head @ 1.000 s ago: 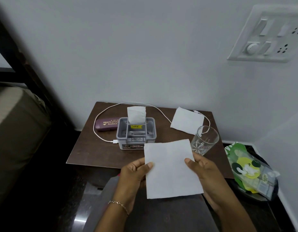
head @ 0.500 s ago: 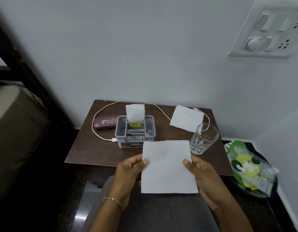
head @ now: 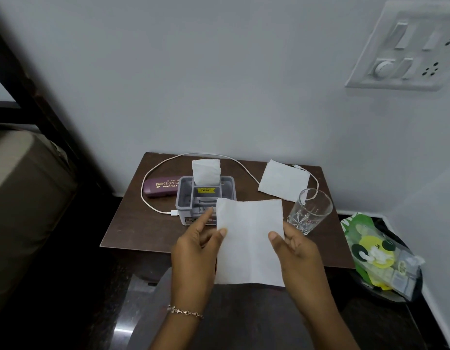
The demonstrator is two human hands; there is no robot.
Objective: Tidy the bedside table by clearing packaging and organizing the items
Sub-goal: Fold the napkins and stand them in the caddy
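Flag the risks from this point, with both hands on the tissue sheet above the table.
1. The empty glass stands near the table's front right edge, just beyond the right hand; a sideways sweep could knock it off.
2. The white cable loops around the grey organizer and under the folded tissue; lifting either may drag the other.
3. The tissue sheet, pinched only at its sides by the right and left hand, could tear or slip.

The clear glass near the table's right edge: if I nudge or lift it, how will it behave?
The glass looks empty, so probably light. It is tall with a narrower base and stands close to the table edge, so a sideways push may tip it off. Smooth clear walls suggest a slippery, breakable thing; a firm low grip seems safer.
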